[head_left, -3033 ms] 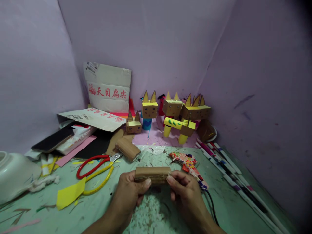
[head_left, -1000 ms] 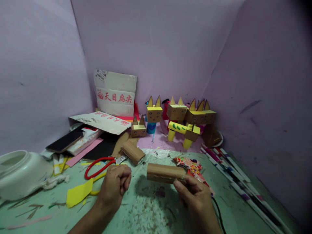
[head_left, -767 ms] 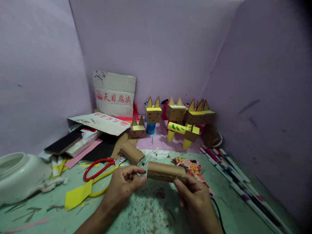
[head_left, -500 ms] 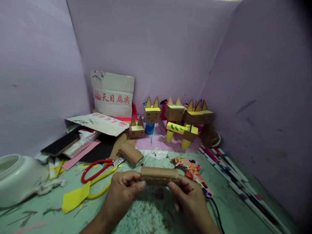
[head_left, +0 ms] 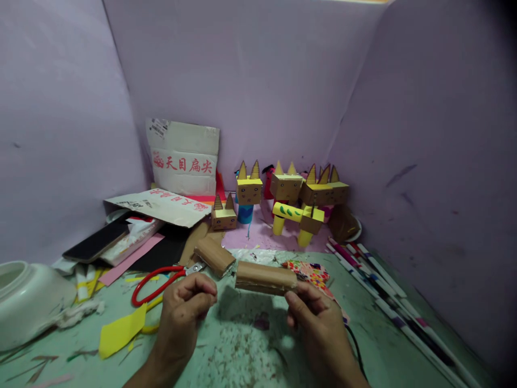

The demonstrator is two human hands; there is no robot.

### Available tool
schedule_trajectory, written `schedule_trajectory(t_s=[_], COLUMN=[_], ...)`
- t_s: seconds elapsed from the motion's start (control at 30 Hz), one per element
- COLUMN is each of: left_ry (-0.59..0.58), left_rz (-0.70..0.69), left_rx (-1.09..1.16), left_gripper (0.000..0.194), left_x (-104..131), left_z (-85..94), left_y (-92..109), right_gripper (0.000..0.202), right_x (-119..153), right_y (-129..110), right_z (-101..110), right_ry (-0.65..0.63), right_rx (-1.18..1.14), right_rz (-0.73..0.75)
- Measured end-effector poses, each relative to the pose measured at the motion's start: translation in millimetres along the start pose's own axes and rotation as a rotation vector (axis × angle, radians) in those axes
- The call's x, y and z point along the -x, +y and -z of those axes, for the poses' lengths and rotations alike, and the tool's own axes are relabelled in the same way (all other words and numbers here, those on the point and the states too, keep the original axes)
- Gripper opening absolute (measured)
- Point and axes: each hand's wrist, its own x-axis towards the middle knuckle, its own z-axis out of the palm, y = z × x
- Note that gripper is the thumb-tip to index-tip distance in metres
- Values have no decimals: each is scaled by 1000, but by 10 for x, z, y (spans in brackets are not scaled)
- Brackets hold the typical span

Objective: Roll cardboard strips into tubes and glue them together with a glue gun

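Observation:
My right hand [head_left: 313,312] pinches the right end of a brown cardboard tube [head_left: 266,276], which it holds above the table, lying nearly level. Ragged, whitish edges run along the tube's lower side. My left hand [head_left: 188,304] is apart from the tube, fingers curled and pressed to the thumb; anything between them is too small to make out. Just behind it lie scissors [head_left: 157,285] with red and yellow handles, partly covered by the hand. A second cardboard tube [head_left: 215,256] rests on the table beyond. A flower-patterned glue gun [head_left: 309,272] with a black cord lies partly behind my right hand.
Cardboard animal figures [head_left: 249,191] stand at the back on pink paper. Several markers [head_left: 388,291] lie on the right. At left are a white pot [head_left: 36,302], a yellow paper scrap [head_left: 121,331], a dark phone-like slab [head_left: 97,235] and printed cardboard sheets [head_left: 183,156].
My left hand has let go of the tube's left end and moved left, its fingers curling in. The tube, held by my right hand alone, now tilts slightly.

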Motion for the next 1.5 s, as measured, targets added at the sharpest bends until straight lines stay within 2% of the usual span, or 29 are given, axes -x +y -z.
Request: schedule_trajectory(t_s=[0.13,0.37,0.57,0.67,1.03,1.27,1.33,1.43,1.5], left_ry=[-33,-111,-188,-198,-150,-36,-9,-2,-45], left_rz=[32,-63,-66,-51,33,-26,-15,-9,5], left_rx=[-10,-38,-152,-175,-224,-293,-267,-179,-138], left_gripper=[4,11,30,32,33,45,42,25,32], left_x=[-20,7,24,33,-9,-34,-39,-30,-15], left_z=[1,33,29,28,13,75,69,27,-1], left_y=[18,-32,-26,-32,-65,-108,-112,-103,-95], right_gripper=[25,25,30,30,28,28,30,31,32], right_x=[19,17,-8,5,0,46,39,28,28], right_y=[8,19,59,58,32,18,24,40,47], right_z=[5,18,11,-3,-30,-104,-105,-99,-99], right_ry=[5,-17,-3,-5,-4,27,27,26,22], right_rx=[9,9,-12,-10,10,-16,-31,-21,-3], right_rz=[24,22,-2,-6,-28,-37,-55,-81,-101])
